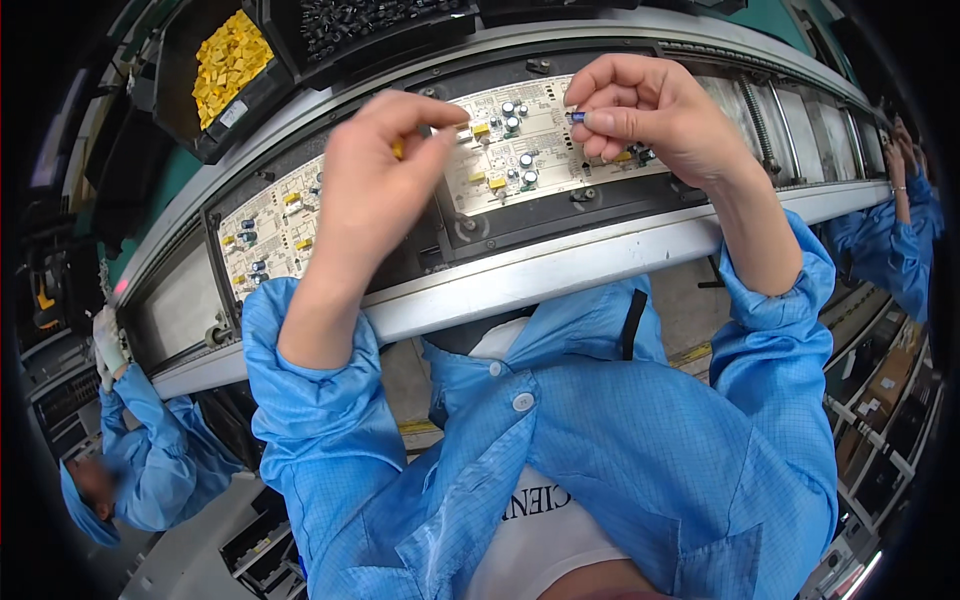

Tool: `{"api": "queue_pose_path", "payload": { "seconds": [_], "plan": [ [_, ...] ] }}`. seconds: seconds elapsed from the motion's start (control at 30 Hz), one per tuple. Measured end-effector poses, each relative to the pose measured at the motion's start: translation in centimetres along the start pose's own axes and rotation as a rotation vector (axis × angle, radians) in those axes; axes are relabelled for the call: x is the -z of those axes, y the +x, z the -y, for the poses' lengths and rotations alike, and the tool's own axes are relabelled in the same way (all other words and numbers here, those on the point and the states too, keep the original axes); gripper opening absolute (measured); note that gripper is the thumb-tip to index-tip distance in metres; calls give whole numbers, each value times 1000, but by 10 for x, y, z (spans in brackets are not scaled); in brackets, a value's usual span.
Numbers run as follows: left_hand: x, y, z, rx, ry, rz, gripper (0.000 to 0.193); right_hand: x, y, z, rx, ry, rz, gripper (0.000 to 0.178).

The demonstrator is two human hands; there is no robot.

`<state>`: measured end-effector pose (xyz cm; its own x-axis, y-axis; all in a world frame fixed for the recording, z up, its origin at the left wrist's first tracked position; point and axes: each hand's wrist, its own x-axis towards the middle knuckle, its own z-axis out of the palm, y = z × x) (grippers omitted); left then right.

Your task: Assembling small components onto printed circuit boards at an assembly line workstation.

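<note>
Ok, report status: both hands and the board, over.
Left hand pinches a small yellow component. Right hand pinches a small blue part. Both over the circuit board on the conveyor rail. Nothing blocking.

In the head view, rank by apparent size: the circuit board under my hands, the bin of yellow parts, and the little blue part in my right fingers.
1. circuit board, partly covered by both hands
2. bin of yellow parts; farther off, so true size is unsure
3. blue part, pinched in the right hand
</note>
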<state>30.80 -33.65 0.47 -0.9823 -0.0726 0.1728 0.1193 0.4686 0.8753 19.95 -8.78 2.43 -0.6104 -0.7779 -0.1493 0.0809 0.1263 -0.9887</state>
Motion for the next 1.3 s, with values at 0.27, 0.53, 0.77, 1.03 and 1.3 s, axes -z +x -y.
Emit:
{"api": "queue_pose_path", "payload": {
  "seconds": [0.27,0.53,0.77,1.03,1.3],
  "plan": [
    [24,2,9,188,-540,-6,27,-18,-3,3,-121,-191,-50,15],
    [28,4,16,162,-689,-86,30,-42,-4,-7,153,-1045,-207,11],
    [32,3,26,123,-644,-67,37,-50,-4,-14,148,-1125,-236,10],
    [39,5,25,73,-636,-124,32,-55,-1,-12,140,-1204,-233,12],
    [72,17,25,-15,-623,-472,22,-1,-4,6,109,-862,-407,20]
  ]
}}
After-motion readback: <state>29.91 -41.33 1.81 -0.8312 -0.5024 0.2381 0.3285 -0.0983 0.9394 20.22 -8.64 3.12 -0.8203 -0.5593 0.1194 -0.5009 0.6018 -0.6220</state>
